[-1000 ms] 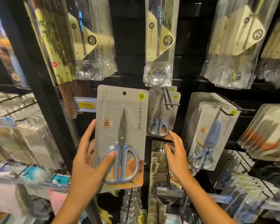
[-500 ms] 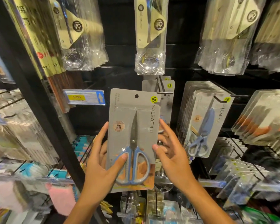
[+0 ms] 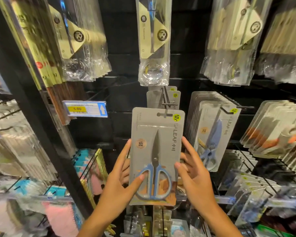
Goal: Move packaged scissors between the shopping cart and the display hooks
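Left hand (image 3: pixel 120 187) pinches the scissors pack (image 3: pixel 156 146), thumb on the blue handle and fingers behind. Right hand (image 3: pixel 195 178) grips the other edge the same way. The pack is upright, its top right at the display hook (image 3: pixel 169 104); can't tell if it's threaded on.

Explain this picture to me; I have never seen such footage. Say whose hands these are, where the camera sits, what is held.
No machine: a person's two bare hands, filmed by one camera worn on the head, looking forward and down at a shop's black display wall. The left hand and right hand hold a grey cardboard pack of blue-handled scissors, its top at a black metal display hook. Whether it is hooked on cannot be told. More grey scissor packs hang to the right.
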Action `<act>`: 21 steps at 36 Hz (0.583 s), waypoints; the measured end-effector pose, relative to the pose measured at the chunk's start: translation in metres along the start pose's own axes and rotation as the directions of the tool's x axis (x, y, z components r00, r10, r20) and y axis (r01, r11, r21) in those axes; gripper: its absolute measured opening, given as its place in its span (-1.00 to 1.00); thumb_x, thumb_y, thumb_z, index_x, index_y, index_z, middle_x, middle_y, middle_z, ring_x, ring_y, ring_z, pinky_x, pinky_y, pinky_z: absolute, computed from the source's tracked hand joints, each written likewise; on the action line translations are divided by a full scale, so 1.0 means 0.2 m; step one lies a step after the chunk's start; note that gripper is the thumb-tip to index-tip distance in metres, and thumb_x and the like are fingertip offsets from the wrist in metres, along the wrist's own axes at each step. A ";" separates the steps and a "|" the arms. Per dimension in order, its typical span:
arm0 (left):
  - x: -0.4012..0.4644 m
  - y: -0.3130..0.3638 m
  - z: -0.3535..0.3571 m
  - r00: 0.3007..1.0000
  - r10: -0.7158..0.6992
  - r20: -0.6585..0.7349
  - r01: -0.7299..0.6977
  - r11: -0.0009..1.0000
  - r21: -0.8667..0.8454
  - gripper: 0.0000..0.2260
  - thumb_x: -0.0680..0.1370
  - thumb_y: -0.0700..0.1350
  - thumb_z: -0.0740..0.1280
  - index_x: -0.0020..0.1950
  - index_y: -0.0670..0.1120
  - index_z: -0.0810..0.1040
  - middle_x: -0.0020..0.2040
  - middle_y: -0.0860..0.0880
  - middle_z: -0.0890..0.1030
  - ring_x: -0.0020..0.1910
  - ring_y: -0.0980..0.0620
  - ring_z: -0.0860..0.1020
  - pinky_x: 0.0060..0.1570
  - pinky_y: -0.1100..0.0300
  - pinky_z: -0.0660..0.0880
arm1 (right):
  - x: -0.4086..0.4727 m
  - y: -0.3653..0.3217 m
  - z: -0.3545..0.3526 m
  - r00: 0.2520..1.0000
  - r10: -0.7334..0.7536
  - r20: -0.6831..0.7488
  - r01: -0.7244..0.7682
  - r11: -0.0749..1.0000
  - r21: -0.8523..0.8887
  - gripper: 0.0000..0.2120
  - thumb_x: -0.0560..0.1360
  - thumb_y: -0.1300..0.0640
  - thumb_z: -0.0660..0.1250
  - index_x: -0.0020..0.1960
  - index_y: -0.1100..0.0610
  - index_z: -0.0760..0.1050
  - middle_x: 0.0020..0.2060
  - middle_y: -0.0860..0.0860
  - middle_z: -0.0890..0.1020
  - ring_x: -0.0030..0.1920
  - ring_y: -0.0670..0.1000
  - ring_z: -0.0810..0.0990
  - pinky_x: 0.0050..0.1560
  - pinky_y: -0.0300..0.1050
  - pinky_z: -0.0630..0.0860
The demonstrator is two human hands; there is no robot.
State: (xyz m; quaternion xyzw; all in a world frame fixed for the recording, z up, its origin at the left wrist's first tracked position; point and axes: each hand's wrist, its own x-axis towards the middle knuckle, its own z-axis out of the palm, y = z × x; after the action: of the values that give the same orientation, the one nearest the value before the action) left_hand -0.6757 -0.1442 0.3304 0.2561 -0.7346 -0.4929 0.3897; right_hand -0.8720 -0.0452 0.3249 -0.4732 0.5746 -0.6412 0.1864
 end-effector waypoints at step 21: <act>0.09 -0.05 0.04 0.990 0.005 0.138 -0.003 1.000 -0.014 -0.16 0.53 -0.12 0.46 0.54 0.44 0.03 0.37 0.10 0.56 0.33 0.01 0.57 0.21 -0.07 0.59 | 0.02 0.00 -0.09 0.996 -0.026 -0.082 0.020 0.997 -0.070 -0.40 0.63 0.34 0.25 0.52 -0.18 0.26 0.17 -0.31 0.64 0.19 -0.21 0.63 0.13 -0.37 0.55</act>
State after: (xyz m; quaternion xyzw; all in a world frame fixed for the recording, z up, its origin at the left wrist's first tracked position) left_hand -0.6922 -0.1577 0.3258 0.2173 -0.7567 -0.5139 0.3408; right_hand -0.8890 -0.0386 0.3295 -0.4588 0.5981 -0.6423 0.1386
